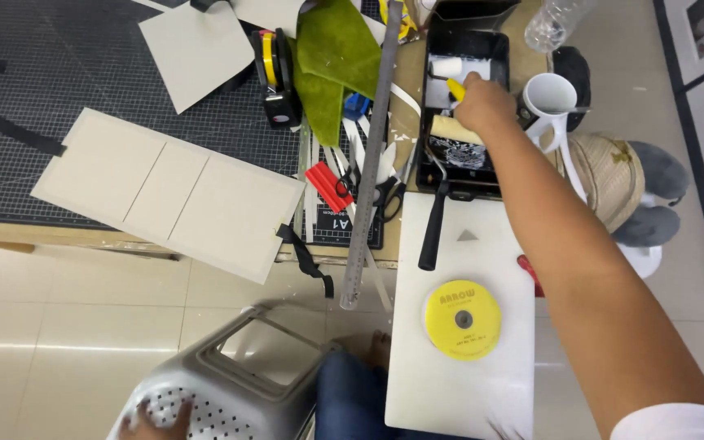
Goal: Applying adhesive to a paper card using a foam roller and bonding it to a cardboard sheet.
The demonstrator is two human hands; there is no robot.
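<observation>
The right hand (482,104) closes its fingers around the yellow plastic handle of a small paint roller (452,75), its white fuzzy sleeve inside the black rectangular plastic tray (499,49). A second, bigger roller (448,155) lies there too. The left hand (160,420), half cut off, rests flat on a grey perforated plastic stool (238,383).

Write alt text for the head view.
The right hand grips a yellow-handled small roller in a black paint tray on a cluttered worktable. The left hand rests on a grey plastic stool; a long steel ruler lies nearby.
</observation>
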